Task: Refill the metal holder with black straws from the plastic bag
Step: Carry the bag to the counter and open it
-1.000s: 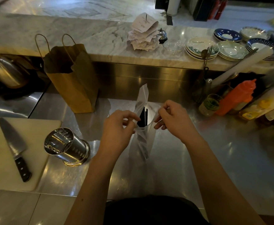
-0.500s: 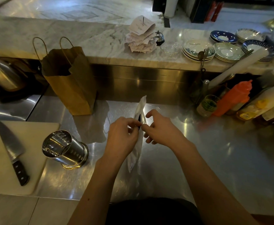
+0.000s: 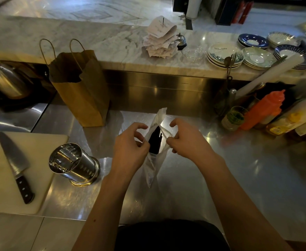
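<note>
Your left hand and right hand each have a closed grip pinching one side of the mouth of the clear plastic bag, spreading it over the steel bench. Thin black straws stand inside, between your hands. The shiny perforated metal holder stands nearby at nine o'clock.

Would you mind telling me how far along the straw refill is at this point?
Early. Done: the mouth of the plastic bag looks open, with black straws showing inside. In hand: the left hand and right hand each pinch a side of it. Left: the whole transfer; no straws show in the metal holder.
</note>
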Motion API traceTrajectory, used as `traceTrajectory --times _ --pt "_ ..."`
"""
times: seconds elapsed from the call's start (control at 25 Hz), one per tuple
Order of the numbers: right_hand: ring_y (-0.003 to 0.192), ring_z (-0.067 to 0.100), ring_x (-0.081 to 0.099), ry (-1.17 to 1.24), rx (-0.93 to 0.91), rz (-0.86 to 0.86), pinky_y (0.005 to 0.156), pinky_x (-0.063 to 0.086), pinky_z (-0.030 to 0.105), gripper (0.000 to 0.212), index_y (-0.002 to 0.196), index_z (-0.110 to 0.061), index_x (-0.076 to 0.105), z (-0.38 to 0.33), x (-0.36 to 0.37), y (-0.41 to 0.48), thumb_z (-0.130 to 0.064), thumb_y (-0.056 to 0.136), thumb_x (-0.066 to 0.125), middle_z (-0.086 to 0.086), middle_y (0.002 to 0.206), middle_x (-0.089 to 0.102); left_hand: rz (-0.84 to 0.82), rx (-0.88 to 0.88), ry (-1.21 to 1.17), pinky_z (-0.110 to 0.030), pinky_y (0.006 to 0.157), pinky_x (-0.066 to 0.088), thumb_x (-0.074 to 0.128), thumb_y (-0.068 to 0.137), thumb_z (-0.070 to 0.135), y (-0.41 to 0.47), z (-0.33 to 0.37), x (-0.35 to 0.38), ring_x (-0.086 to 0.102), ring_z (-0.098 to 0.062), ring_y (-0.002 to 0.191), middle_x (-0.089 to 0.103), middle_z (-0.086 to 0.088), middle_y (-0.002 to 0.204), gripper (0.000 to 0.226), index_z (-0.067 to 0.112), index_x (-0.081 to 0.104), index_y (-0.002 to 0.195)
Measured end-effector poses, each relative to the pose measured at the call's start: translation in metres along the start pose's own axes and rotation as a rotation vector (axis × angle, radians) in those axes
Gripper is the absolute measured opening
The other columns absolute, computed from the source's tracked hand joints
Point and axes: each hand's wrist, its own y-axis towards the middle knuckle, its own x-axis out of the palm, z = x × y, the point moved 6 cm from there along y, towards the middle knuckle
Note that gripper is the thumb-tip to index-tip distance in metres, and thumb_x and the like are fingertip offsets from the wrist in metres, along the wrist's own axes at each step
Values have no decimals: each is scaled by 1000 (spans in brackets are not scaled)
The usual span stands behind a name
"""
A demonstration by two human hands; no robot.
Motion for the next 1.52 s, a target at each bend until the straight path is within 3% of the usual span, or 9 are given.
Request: traceTrajectory --times 0.16,0.28,0.44,0.56,0.72,0.96,1.08,1.4,1.52 --pt "73 19 67 9 19 63 75 57 39 34 117 -25 48 10 -6 2 -31 87 63 5 82 68 35 23 66 -30 65 57 65 84 10 0 -5 -7 63 -7 74 62 1 98 25 31 60 97" --pt "74 19 63 -3 -24 67 71 55 35 21 101 -23 48 7 -5 0 -20 87 63 2 85 65 -48 97 158 -28 78 52 56 88 8 2 -6 0 58 -7 87 57 2 116 24 31 64 89" --pt "92 17 55 -95 -160 46 74 45 25 24 84 -25 51 -9 2 -5 -2 88 56 -1 106 54 -164 125 215 -20 96 34 48 93 4 2 -4 12 55 -14 119 63 -1 129 33 21 72 108" --pt "106 18 58 -101 -178 -1 88 50 31 31 90 -26 66 -13 7 -4 2 86 54 0 119 59 -172 93 223 -20 89 40 51 93 9 5 -2 11 61 -14 112 67 -1 126 33 19 70 117" --pt "99 20 65 -166 -179 5 85 53 31 37 108 -27 73 -13 9 -2 -3 89 51 0 117 67 -201 97 275 -19 86 42 52 95 12 8 -1 12 64 -16 108 67 -1 127 30 20 70 118" --pt "104 21 63 -204 -173 5 77 44 26 40 120 -26 68 -18 10 -4 -6 92 47 0 120 66 -250 105 292 -20 99 33 42 97 1 4 -2 20 51 -20 129 54 -1 142 43 19 59 132" --pt "110 21 62 -152 -119 71 88 51 32 40 121 -23 67 -6 4 -2 -6 89 49 0 122 67 -187 94 257 -26 106 33 45 93 -1 4 -5 10 47 -20 133 51 -3 145 47 17 55 135" --pt "106 22 62 -33 49 156 91 52 45 37 124 -23 63 25 -6 3 -24 87 56 0 122 64 -132 38 164 -22 92 34 54 93 7 3 -13 -4 47 6 84 43 -4 151 51 11 45 143" --pt "108 21 60 -31 73 144 92 50 46 37 122 -31 62 26 -7 0 -30 85 57 -3 126 59 -126 30 157 -28 101 38 55 91 8 5 -19 -3 54 -6 107 38 -2 154 52 13 46 142"
